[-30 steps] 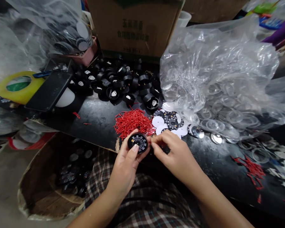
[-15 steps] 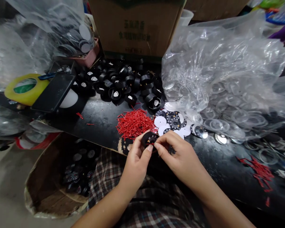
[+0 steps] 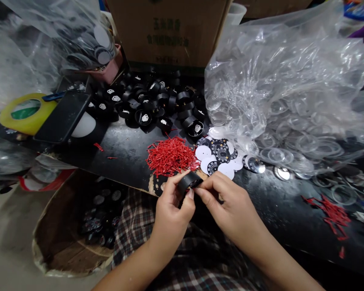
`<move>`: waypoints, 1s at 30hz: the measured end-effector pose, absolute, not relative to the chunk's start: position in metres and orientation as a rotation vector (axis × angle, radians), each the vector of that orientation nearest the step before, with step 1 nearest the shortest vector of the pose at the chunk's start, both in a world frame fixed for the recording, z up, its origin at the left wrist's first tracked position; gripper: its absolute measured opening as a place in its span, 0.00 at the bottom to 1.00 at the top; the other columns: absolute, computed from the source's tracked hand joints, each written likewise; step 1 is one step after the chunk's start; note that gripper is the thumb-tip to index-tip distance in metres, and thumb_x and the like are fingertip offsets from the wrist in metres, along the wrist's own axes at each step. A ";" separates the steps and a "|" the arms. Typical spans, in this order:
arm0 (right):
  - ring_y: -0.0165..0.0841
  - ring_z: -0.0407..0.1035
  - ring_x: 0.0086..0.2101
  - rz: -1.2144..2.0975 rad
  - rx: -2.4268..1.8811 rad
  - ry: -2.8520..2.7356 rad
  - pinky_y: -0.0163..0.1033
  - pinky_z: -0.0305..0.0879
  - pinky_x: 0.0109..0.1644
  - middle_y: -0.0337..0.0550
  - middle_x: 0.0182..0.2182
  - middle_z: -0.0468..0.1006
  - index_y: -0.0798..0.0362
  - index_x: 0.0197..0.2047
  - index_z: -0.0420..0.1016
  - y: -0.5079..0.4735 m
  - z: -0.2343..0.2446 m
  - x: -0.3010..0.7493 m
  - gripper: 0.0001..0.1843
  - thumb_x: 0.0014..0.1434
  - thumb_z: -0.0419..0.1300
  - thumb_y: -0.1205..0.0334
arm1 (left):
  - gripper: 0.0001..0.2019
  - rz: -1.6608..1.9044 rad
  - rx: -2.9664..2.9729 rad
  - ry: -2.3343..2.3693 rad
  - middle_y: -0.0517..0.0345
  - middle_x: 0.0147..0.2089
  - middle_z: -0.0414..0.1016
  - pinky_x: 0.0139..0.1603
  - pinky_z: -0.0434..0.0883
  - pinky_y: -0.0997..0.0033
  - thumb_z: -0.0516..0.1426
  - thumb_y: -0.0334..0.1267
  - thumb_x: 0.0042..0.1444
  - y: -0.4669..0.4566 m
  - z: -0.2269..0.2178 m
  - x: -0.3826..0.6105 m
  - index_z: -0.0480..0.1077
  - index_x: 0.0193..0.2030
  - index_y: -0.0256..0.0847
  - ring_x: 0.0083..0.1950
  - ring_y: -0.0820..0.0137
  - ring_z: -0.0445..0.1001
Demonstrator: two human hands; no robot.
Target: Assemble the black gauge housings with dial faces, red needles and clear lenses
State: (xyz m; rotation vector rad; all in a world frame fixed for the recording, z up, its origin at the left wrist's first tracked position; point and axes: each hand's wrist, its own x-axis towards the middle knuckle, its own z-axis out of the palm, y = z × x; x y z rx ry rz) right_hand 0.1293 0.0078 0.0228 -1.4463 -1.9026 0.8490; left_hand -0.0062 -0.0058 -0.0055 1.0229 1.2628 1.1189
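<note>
My left hand [image 3: 172, 210] grips a small round black gauge housing [image 3: 188, 181], tilted so its side wall faces me and its dial is hidden. My right hand [image 3: 226, 201] pinches at the housing's right edge with thumb and forefinger; whether a red pointer is between them I cannot tell. Both hands hover over the front edge of the black table [image 3: 127, 149]. Just beyond them lies a heap of red pointers [image 3: 170, 155] and a cluster of printed dial discs [image 3: 220, 157].
A pile of black housings [image 3: 157, 105] lies before a cardboard box [image 3: 166, 32]. A clear bag of transparent lenses [image 3: 291, 97] fills the right. A yellow tape roll [image 3: 26, 111] and dark phone [image 3: 63, 116] sit left. A box of finished gauges [image 3: 100, 214] sits below left.
The housing went from dial facing me to tilted on edge. Both hands shifted slightly right and closer together, with my right fingers now touching the housing's edge.
</note>
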 end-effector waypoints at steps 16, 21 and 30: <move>0.36 0.67 0.35 0.434 -1.370 -2.182 0.43 0.59 0.41 0.45 0.32 0.74 0.57 0.37 0.72 0.020 0.023 0.132 0.05 0.61 0.55 0.70 | 0.21 0.951 0.760 1.112 0.61 0.61 0.70 0.64 0.61 0.67 0.58 0.43 0.58 0.000 -0.006 -0.017 0.67 0.58 0.51 0.65 0.65 0.64; 0.34 0.65 0.31 0.325 -1.401 -2.197 0.41 0.58 0.38 0.42 0.27 0.71 0.56 0.30 0.70 0.023 0.024 0.124 0.06 0.57 0.55 0.72 | 0.22 0.941 0.582 1.201 0.59 0.62 0.69 0.67 0.57 0.58 0.60 0.51 0.54 -0.006 -0.010 -0.009 0.71 0.56 0.52 0.66 0.59 0.62; 0.28 0.68 0.29 0.895 -1.523 -1.922 0.33 0.62 0.34 0.37 0.27 0.75 0.53 0.31 0.74 0.038 0.031 0.169 0.06 0.59 0.57 0.65 | 0.21 0.930 0.756 1.159 0.58 0.65 0.66 0.66 0.60 0.57 0.59 0.46 0.56 -0.001 -0.017 -0.002 0.70 0.57 0.51 0.68 0.57 0.59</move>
